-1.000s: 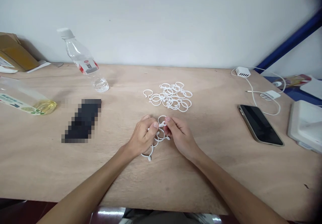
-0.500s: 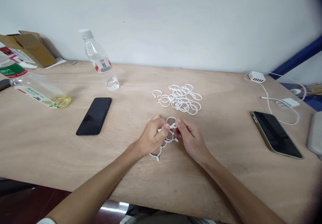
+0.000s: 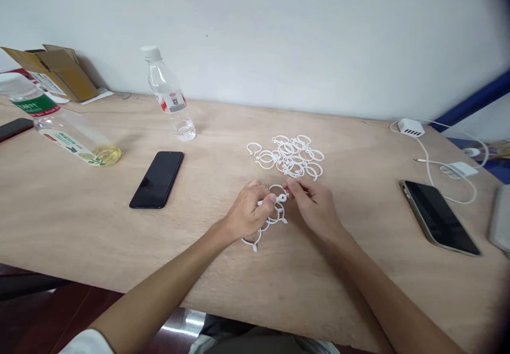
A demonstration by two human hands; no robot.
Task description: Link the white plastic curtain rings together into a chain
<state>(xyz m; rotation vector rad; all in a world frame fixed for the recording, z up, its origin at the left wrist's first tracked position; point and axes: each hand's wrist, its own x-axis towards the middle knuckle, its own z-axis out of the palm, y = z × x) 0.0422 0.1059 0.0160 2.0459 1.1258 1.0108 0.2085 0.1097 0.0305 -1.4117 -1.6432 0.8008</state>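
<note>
My left hand (image 3: 250, 210) is closed, thumb on top, around a white plastic curtain ring (image 3: 278, 186). A small white eyelet end (image 3: 282, 198) sticks out past the left thumb. Thumb and fingers of my right hand (image 3: 314, 203) are pinched together at the right side of that same ring. Below and partly under my left hand lie several more white rings (image 3: 255, 247) with small eyelets, touching one another. Beyond both hands, a loose pile of similar white rings (image 3: 295, 165) lies on the wooden table (image 3: 223, 152).
A black phone (image 3: 156, 180) lies to the left, with a water bottle (image 3: 185, 126) behind it. An oil bottle (image 3: 79, 136) and an opened cardboard box (image 3: 75, 80) stand farther left. On the right are another phone (image 3: 440, 218), a white charger (image 3: 411, 127) and cables.
My right thumb and fingers have moved off the eyelet, slightly up and right, baring it. My left hand keeps its grip. The whole view has shifted a little.
</note>
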